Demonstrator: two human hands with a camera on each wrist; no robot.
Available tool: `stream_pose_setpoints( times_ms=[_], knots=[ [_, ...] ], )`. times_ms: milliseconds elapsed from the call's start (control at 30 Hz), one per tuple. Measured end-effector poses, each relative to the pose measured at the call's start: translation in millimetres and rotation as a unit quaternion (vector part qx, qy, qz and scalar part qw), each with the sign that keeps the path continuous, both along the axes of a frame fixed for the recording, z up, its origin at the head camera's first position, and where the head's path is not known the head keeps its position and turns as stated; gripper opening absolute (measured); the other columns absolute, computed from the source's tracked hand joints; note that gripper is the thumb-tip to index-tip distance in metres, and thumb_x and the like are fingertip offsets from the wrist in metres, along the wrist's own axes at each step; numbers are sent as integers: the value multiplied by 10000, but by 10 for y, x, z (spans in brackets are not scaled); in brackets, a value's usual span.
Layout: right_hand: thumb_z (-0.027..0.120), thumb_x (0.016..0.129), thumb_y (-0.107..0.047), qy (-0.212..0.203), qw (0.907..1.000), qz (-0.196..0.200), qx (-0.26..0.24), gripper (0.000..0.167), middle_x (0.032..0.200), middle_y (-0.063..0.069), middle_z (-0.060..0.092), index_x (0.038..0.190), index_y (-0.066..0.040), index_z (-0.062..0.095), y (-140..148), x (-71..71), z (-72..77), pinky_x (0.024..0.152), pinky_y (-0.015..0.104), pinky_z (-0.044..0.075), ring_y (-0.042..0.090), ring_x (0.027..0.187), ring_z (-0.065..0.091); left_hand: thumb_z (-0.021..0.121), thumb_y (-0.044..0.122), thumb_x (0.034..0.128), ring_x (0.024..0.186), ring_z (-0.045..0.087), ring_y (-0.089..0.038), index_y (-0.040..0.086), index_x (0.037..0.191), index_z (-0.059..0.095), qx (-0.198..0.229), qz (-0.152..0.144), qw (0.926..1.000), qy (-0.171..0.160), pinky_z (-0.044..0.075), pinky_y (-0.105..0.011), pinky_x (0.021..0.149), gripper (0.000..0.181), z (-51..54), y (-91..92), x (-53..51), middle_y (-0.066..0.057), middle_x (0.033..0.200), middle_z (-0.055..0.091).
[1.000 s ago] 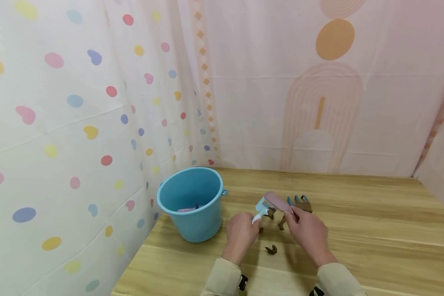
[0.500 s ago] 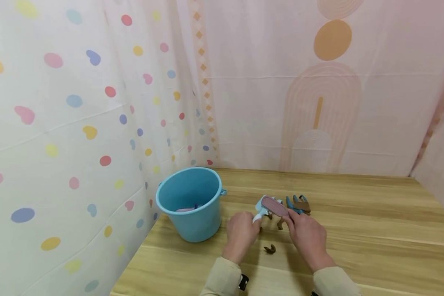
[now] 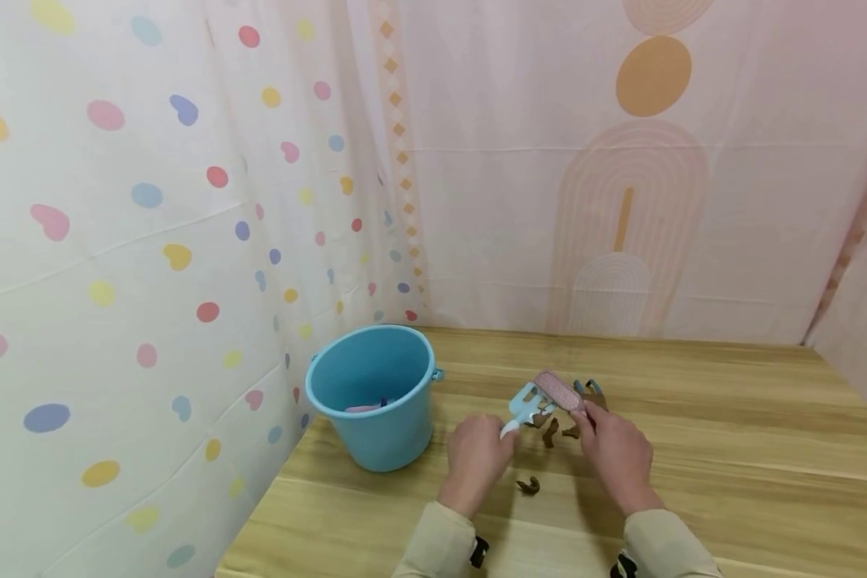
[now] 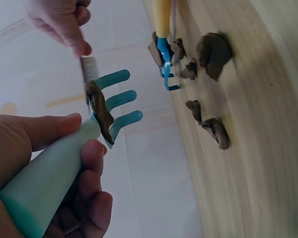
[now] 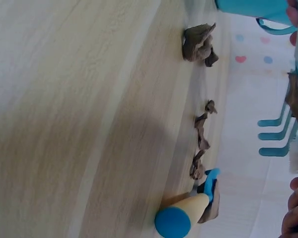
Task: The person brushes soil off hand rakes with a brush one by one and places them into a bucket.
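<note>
My left hand grips the pale handle of a light blue garden hand fork. A brown clay-like clump sticks to the fork at the base of its tines. In my right hand is a pink brush with short pale bristles, its head against or just over the fork. Both tools are held above the table. On the wood below lie several brown lumps, among them a larger one and a small curled piece.
A blue bucket stands at the left, with a pink and purple item inside. Beyond my right hand lies a second fork with a blue head and yellow handle, brown material on its tines. Curtains hang along the table's back and left.
Both hands have shifted slightly right with the fork and brush. The brush has slid and turned over the fork, and more of the fork's tines show now.
</note>
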State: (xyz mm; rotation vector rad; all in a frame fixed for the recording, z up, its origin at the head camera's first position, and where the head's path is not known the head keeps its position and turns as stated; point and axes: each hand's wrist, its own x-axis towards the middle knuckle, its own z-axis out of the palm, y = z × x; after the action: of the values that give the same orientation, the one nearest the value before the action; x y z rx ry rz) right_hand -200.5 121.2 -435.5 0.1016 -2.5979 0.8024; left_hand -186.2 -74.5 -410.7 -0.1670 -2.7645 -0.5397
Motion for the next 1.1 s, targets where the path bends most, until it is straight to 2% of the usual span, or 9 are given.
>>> stream_pose_setpoints(
  times_ms=[133, 200, 300, 433, 533, 733, 933, 1100],
  knots=[
    [612, 987, -299, -4, 9998, 183, -120, 350, 737, 49, 655, 1229, -58, 688, -42, 17, 30, 447, 337, 349, 178, 544, 480, 712, 292, 904, 455, 416, -128, 167, 534, 526, 45, 59, 10000, -1, 323, -289, 438, 432, -29, -16, -32, 48, 487, 434],
    [616, 981, -309, 42, 9995, 314, -62, 354, 806, 58, 698, 1227, -67, 695, -69, 38, 43, 454, 335, 364, 166, 561, 496, 714, 284, 905, 449, 411, -126, 167, 526, 523, 95, 68, 9999, 28, 318, -285, 433, 439, -54, -33, -57, 51, 475, 425],
    [615, 983, -306, -68, 9989, 457, 31, 352, 809, 72, 699, 1231, -69, 694, -79, 64, 39, 449, 331, 358, 153, 541, 483, 716, 281, 904, 447, 405, -120, 170, 526, 525, 118, 49, 9999, 108, 312, -279, 432, 438, -72, -52, -80, 55, 470, 419],
    [626, 980, -290, -4, 9992, 306, 242, 334, 751, 96, 676, 1207, -57, 702, -47, 59, 14, 420, 330, 339, 166, 503, 463, 732, 290, 890, 459, 410, -116, 165, 548, 547, -17, 4, 9998, 222, 318, -283, 430, 409, -49, -47, -62, 58, 494, 432],
    [639, 974, -279, 172, 9991, 175, 355, 320, 796, 131, 699, 1189, -52, 709, -23, 48, 17, 416, 337, 350, 185, 518, 487, 742, 294, 883, 462, 417, -114, 160, 568, 567, -54, -10, 9997, 218, 323, -289, 426, 384, -39, -36, -40, 59, 507, 440],
    [634, 979, -264, 119, 9995, 130, 281, 314, 776, 140, 684, 1204, -57, 702, 8, 13, 24, 413, 343, 343, 199, 513, 492, 737, 299, 891, 462, 424, -115, 157, 579, 576, -23, 9, 9998, 183, 326, -291, 429, 378, -43, -24, -34, 57, 508, 447],
    [614, 989, -267, 13, 9999, -6, 145, 347, 917, 236, 703, 1243, -40, 676, 61, -42, 22, 435, 377, 372, 271, 568, 557, 743, 300, 883, 466, 430, -117, 163, 567, 573, -22, 1, 9997, 258, 331, -296, 438, 384, -44, -29, -36, 62, 507, 450],
    [587, 1001, -257, -123, 9998, -129, 134, 359, 994, 268, 692, 1258, -17, 657, 112, -49, 12, 464, 447, 431, 412, 698, 647, 735, 293, 890, 470, 425, -114, 162, 574, 587, 58, -34, 9998, 206, 331, -289, 447, 373, -28, -33, -30, 66, 508, 450]
  ],
)
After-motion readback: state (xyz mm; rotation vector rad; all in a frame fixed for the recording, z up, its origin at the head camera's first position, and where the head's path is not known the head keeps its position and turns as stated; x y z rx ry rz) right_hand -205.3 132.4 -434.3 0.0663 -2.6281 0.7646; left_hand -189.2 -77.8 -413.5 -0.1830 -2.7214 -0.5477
